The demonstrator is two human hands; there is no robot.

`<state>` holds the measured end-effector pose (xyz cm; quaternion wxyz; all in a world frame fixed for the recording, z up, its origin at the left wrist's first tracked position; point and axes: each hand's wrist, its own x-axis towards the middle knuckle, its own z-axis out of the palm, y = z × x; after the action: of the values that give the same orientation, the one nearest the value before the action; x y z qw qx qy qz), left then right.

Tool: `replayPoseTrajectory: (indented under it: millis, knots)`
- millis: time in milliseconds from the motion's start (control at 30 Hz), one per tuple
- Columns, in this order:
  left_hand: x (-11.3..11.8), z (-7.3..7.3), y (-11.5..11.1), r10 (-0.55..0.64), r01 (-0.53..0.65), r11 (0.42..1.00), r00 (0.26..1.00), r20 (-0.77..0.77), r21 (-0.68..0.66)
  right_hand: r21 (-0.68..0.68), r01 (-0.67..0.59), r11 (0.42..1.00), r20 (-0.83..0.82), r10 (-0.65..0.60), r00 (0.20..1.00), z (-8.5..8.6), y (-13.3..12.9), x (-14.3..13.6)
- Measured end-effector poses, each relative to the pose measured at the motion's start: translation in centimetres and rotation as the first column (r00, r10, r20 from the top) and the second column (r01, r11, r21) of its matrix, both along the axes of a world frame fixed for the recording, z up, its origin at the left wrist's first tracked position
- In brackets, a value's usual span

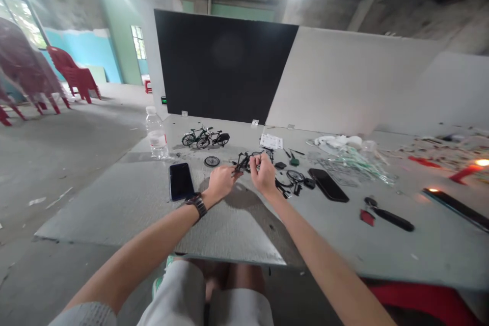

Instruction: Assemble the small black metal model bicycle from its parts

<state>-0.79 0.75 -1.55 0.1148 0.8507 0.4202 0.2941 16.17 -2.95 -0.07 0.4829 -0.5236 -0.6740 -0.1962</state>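
Note:
Over the table, my left hand (222, 181) is closed on a small black model bicycle frame (243, 162), its fingertips at the lower left of the part. My right hand (263, 173) is curled with thumb and fingers pinched at the right side of the same frame; whether a small piece sits in that pinch is hidden. A loose spoked wheel (211, 161) lies just beyond my left hand. Right of my right hand lie another wheel (295, 177) and several small black parts (297, 190). Assembled model bicycles (205, 137) stand farther back.
A phone (181, 182) lies left of my hands, with a water bottle (156, 135) behind it. To the right are a second phone (328, 185), a black-handled tool (393, 219), a printed sheet (271, 141) and crumpled plastic bags (362, 155). A black and white partition (225, 66) borders the table's back.

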Motion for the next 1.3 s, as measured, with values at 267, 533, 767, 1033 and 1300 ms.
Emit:
replayPoseTrajectory:
  millis: [267,533,767,1033,1300]
  knots:
    - [-1.2,0.3,-0.1,-0.030,0.029,0.999,1.000,0.009,0.027,-0.021,0.017,1.000,-0.022,-0.018,1.000,-2.0,-0.6,-0.5]
    - [-1.0,-0.2,0.1,-0.124,0.121,0.985,0.992,0.011,0.124,-0.032,0.027,0.999,-0.074,-0.029,0.997,-2.4,-1.3,0.4]
    - [-0.1,-0.1,-0.1,-0.155,0.153,0.970,0.988,-0.005,0.188,-0.055,0.081,0.995,-0.153,-0.088,0.984,-2.7,-2.1,2.2]
    - [0.0,-0.3,-0.1,-0.175,0.183,0.946,0.983,-0.053,0.268,-0.108,0.084,0.991,-0.192,-0.104,0.976,-3.1,-2.0,3.4]
    - [-0.3,-0.3,-0.3,-0.141,0.154,0.926,0.988,-0.061,0.345,-0.137,0.056,0.989,-0.245,-0.088,0.965,-3.1,-1.8,4.0]
